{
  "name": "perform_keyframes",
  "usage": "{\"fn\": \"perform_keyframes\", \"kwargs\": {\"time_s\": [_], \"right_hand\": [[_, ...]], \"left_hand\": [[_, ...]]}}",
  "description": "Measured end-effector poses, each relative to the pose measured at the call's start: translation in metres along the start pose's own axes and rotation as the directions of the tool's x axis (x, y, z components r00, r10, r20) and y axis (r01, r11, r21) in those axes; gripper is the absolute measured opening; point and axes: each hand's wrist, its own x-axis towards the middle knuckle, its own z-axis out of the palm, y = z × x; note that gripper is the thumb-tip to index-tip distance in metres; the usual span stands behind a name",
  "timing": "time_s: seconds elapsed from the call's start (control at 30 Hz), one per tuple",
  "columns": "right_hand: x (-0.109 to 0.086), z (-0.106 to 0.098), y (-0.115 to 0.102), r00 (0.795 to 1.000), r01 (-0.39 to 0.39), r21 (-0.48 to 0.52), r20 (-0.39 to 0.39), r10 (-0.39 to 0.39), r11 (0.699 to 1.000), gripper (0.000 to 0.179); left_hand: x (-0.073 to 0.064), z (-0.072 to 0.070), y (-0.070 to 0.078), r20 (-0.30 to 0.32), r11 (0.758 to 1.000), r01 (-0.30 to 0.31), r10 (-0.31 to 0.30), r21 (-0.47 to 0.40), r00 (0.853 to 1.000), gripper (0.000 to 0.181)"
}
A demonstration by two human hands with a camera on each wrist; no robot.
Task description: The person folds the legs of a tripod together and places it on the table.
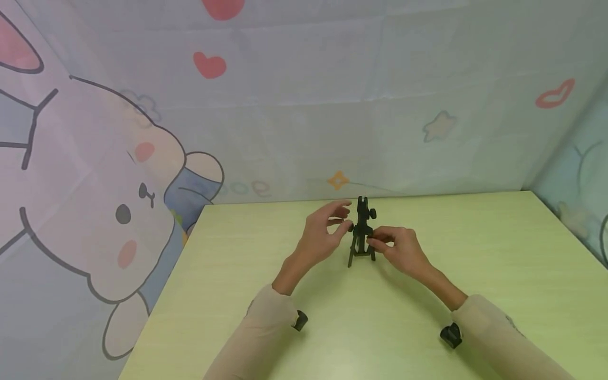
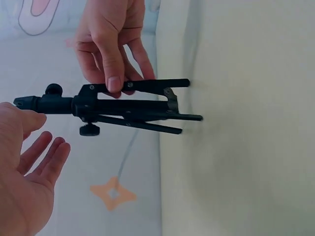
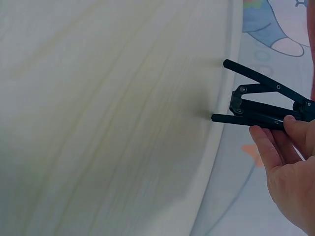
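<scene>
Small black tripod (image 1: 362, 217) is upright at the desk (image 1: 228, 264), between both hands, legs slightly spread; can't tell if all feet touch down. Right grip (image 1: 401, 249), bare hand right of the tripod: thumb and fingers pinch one leg (image 2: 162, 85). Left grip (image 1: 319, 235), left of the tripod: relaxed, fingers lightly bent beside its upper half; contact there, can't tell. Upper knob (image 1: 372, 214) sticks out on the tripod's right, lower knob (image 2: 89, 130) on its left. Printed cloth backdrop (image 1: 304, 132) hangs behind the tripod.
</scene>
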Motion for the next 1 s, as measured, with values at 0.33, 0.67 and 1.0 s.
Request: {"fn": "perform_keyframes", "kwargs": {"time_s": [0.33, 0.67, 1.0], "right_hand": [[-0.002, -0.003, -0.002, 1.000, 0.012, -0.003, 0.013, -0.012, 1.000, 0.007], [0.001, 0.001, -0.001, 0.999, 0.037, -0.020, 0.020, -0.037, 0.999, 0.006], [0.001, 0.002, -0.001, 0.999, 0.031, -0.007, 0.017, -0.031, 0.999, 0.005]], "left_hand": [[-0.027, -0.001, -0.026, 0.256, 0.949, 0.293, -0.314, 0.117, 0.914, 0.018], [-0.027, 0.012, -0.048, 0.384, 0.959, 0.240, -0.281, 0.151, 0.880, 0.012], [-0.027, 0.018, -0.058, 0.422, 0.965, 0.260, -0.248, 0.031, 0.872, 0.029]]}}
